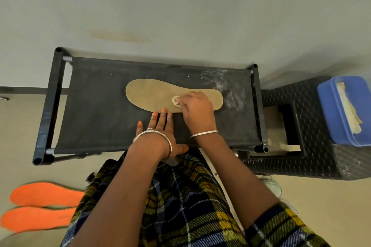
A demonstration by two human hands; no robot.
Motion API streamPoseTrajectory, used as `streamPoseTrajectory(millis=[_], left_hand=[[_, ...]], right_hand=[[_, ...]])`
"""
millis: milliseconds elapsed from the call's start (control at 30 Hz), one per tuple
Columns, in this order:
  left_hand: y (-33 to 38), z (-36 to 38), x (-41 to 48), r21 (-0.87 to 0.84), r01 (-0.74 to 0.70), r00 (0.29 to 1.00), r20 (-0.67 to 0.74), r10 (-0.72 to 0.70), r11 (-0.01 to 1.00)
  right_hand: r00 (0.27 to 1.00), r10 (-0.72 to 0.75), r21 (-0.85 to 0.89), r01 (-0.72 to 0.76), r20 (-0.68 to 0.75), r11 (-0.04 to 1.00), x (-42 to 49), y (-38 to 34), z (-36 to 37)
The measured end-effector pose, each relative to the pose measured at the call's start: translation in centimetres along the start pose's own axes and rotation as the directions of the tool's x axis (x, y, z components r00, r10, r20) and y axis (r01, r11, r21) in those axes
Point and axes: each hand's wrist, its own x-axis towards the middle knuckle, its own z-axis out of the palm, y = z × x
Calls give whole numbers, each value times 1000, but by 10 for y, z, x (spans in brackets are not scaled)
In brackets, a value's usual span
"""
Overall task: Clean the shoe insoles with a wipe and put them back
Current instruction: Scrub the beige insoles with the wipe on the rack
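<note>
Fingers [186, 97] of the right hand [197, 106] pinch a crumpled wipe [175, 100]; the left hand [160, 128] lies flat, fingers straight. On the black fabric rack [96, 110] lies the tan insole [150, 94], partly under the right hand. Plaid cloth [180, 196] partly covers two orange insoles [46, 193] on the floor. The frame edge crops a blue box [329, 118]; the wipe shows only partly.
</note>
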Motion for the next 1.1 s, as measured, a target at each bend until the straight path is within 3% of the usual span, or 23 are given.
streamPoseTrajectory(millis=[100,167,233,333,467,600,733,800,867,933,1000,1100], left_hand=[[0,0,0,-4,-11,1000,-3,11,1000],[1,-1,0,-7,-24,1000,0,24,1000],[2,-2,0,-12,-27,1000,-2,27,1000],[4,-2,2,-11,-20,1000,-23,19,1000],[4,-2,4,-22,-18,999,-41,17,1000],[8,-1,4,-22,-15,999,-41,14,1000],[8,-2,3,-16,-19,999,-39,18,1000],[8,-3,4,-20,-16,999,-42,15,1000],[9,-3,6,-32,-14,998,-56,12,999],[11,-2,8,-38,-14,998,-69,11,999],[12,-2,9,-36,-15,997,-74,12,999],[13,-1,7,-25,-16,997,-77,14,1000]], right_hand=[[982,184,-32,-186,-50,982,-7,38,-10],[928,371,-52,-373,-44,927,-11,54,-19],[896,441,-81,-444,-59,892,-10,54,-19],[945,322,-73,-326,-55,943,-5,30,-9],[984,151,-5,-151,92,988,-7,-4,2],[977,211,-20,-211,-11,977,-1,24,-9],[886,463,-80,-460,27,884,4,53,-25],[902,433,-94,-430,9,898,6,41,-21],[959,283,-60,-283,-4,957,5,18,-11],[984,165,10,-166,74,986,2,1,-3],[980,148,53,-156,130,986,4,-3,-4],[976,220,-5,-220,7,976,3,25,-9]])
